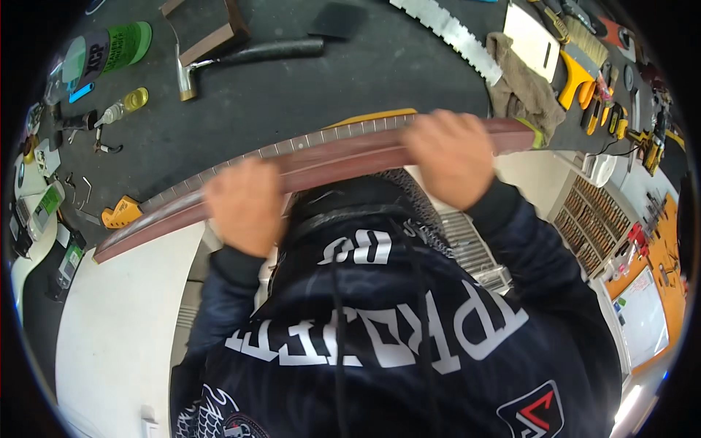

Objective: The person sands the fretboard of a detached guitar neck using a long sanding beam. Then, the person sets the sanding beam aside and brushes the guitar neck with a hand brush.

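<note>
A long reddish-brown wooden bar, like a sanding beam (350, 162), runs slantwise across the bench's front edge, its right end farther up. My left hand (247, 206) is closed over its left-middle part. Farther right, my right hand (451, 157) grips the same bar with fingers curled over the top. Both hands are slightly blurred. Right behind the bar, and partly hidden by it, lies a fretted guitar neck (314, 138). Its yellow headstock (123, 212) shows at the left, and a yellow edge (376, 116) shows behind the frets. Whether bar and frets touch, I cannot tell.
On the dark bench top lie a hammer (255, 53), a notched metal straightedge (453, 36) and a brown cloth (522, 84). A green bottle (124, 45) and a small yellow-liquid bottle (131, 101) are at left. Yellow-handled tools (577, 79) crowd the right.
</note>
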`<state>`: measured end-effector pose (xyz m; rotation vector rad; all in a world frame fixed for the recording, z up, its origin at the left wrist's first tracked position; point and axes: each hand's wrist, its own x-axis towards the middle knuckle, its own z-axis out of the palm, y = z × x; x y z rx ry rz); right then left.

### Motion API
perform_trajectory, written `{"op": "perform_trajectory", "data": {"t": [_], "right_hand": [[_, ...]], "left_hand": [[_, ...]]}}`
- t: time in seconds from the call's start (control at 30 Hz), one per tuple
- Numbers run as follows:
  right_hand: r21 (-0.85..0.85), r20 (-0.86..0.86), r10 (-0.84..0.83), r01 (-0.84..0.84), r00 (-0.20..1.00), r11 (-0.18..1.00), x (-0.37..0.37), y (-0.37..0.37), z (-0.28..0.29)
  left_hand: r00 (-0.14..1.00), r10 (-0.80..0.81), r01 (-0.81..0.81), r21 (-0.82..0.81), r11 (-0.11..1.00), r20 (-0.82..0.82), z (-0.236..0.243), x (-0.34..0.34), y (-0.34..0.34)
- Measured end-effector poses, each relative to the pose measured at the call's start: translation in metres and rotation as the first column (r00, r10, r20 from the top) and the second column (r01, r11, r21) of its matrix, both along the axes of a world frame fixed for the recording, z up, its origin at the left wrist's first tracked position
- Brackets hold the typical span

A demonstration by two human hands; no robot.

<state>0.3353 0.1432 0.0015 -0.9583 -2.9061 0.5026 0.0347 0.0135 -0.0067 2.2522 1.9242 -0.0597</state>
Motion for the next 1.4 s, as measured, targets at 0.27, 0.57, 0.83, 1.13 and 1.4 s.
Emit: {"op": "perform_trajectory", "data": {"t": [0.27,0.57,0.83,1.13,1.4], "right_hand": [[0.004,0.013,-0.002,0.002,1.0,1.0,0.006,0.015,0.005],[-0.016,-0.021,0.027,-0.027,0.999,0.999,-0.067,-0.001,0.004],[-0.016,-0.044,-0.003,0.002,0.999,1.0,-0.053,-0.005,0.004],[0.093,0.025,-0.024,0.022,0.999,0.995,0.027,0.01,-0.001],[0.092,-0.018,-0.02,0.021,1.0,0.996,-0.026,-0.028,-0.003]], "left_hand": [[0.997,0.005,-0.006,0.01,1.0,0.075,0.01,0.016,0.016],[0.992,0.113,-0.111,-0.044,0.993,0.048,0.003,-0.058,-0.006],[0.997,0.072,-0.072,0.005,0.997,0.017,0.002,-0.045,-0.002],[0.995,0.031,-0.043,0.14,0.989,0.09,0.005,0.051,0.024],[0.998,0.061,-0.061,0.126,0.99,0.006,-0.004,-0.015,-0.022]]}}
